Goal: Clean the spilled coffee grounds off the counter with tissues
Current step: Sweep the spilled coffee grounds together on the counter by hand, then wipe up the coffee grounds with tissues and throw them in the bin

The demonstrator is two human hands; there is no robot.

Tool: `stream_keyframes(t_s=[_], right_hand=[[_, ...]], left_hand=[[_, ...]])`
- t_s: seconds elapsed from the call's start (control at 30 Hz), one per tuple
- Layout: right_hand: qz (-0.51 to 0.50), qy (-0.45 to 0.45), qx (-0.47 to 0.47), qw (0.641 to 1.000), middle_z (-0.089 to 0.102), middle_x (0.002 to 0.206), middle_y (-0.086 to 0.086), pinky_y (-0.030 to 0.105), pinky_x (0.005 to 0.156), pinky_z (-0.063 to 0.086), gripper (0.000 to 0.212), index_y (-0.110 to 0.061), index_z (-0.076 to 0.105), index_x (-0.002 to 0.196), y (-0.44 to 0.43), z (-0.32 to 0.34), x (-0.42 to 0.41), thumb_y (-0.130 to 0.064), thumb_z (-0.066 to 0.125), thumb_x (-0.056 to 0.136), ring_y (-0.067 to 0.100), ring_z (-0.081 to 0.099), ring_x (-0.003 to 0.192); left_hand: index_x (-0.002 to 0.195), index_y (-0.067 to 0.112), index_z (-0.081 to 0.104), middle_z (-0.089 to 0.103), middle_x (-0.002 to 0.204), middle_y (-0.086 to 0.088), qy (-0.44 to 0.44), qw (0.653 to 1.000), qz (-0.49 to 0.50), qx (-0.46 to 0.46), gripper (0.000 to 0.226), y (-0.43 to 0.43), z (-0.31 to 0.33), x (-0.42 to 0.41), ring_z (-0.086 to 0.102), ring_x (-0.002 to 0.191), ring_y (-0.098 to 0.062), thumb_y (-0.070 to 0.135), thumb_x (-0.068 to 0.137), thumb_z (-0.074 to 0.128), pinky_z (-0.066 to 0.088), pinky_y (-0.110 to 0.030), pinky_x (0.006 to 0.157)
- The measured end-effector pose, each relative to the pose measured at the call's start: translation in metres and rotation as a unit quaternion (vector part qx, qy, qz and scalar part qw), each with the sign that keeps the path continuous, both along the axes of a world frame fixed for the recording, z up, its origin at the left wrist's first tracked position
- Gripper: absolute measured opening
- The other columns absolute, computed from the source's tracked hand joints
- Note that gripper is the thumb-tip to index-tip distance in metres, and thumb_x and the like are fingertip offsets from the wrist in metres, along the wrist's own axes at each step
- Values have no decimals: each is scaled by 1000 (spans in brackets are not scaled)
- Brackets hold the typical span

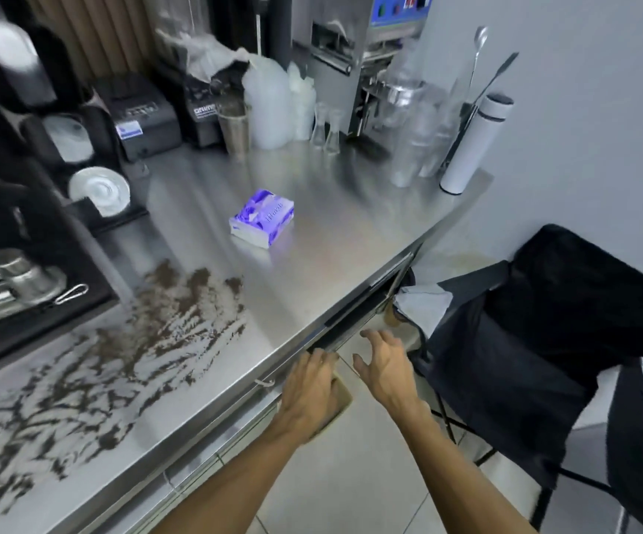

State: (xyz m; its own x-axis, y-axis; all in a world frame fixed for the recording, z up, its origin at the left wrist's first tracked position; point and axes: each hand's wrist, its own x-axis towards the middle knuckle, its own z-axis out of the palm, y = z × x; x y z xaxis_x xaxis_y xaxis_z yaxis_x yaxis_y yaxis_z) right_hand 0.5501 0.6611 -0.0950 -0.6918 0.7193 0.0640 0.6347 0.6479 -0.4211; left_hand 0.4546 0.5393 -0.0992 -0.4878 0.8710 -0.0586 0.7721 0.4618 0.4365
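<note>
Left hand, right hand at counter edge, coffee grounds alongside.

The stainless steel counter is bare from its front edge up to the purple-and-white plastic tissue pack. Open steel lies on every side of the pack, leaving room from the front and from above. Scattered brown coffee grounds cover the near left stretch. A black machine tray walls off the left. A steel cup, translucent plastic jug, clear glass jars and white cylindrical flask crowd the back. A black fabric chair stands just beside the right edge.
</note>
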Motion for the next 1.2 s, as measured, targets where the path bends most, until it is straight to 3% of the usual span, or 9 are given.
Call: stream_keyframes(t_s=[0.1,0.33,0.63,0.83,0.97,1.2], right_hand=[[9,15,17,1000,57,120,9,39,82,49,45,-12,56,127,2,39,-9,-25,67,85,30,52,109],[31,62,61,996,60,116,9,41,83,51,44,-12,59,123,-6,94,-54,-22,71,83,31,56,103],[67,58,57,994,58,125,9,38,80,47,42,-14,58,127,-20,115,-143,-23,65,87,34,53,106],[128,67,73,987,63,115,11,39,72,49,32,-14,66,115,8,124,-206,-14,68,84,37,56,98],[201,46,82,975,65,112,10,37,75,49,26,-15,71,107,46,120,-250,-14,72,81,37,58,94],[331,6,83,940,62,115,3,22,82,32,24,-19,74,104,92,115,-302,-29,68,83,28,48,99]], left_hand=[[133,21,46,50,130,4,-6,999,17,49,43,-4,38,-1,45,116,-17,27,91,51,38,-28,96],[128,24,53,56,125,6,7,991,49,126,40,-23,88,-51,51,110,-17,29,89,54,46,-31,88],[131,21,50,56,127,2,-7,982,149,119,47,-50,93,-150,51,116,-21,34,86,55,44,-34,96],[143,21,32,45,138,0,-17,973,204,103,80,-21,91,-198,39,123,-21,51,77,66,38,-34,99],[144,23,28,41,138,2,-83,955,246,143,98,21,91,-216,36,129,-20,55,65,74,31,-29,102],[149,15,21,33,148,1,-132,943,268,148,121,78,74,-244,28,138,-18,55,54,85,25,-26,110]])
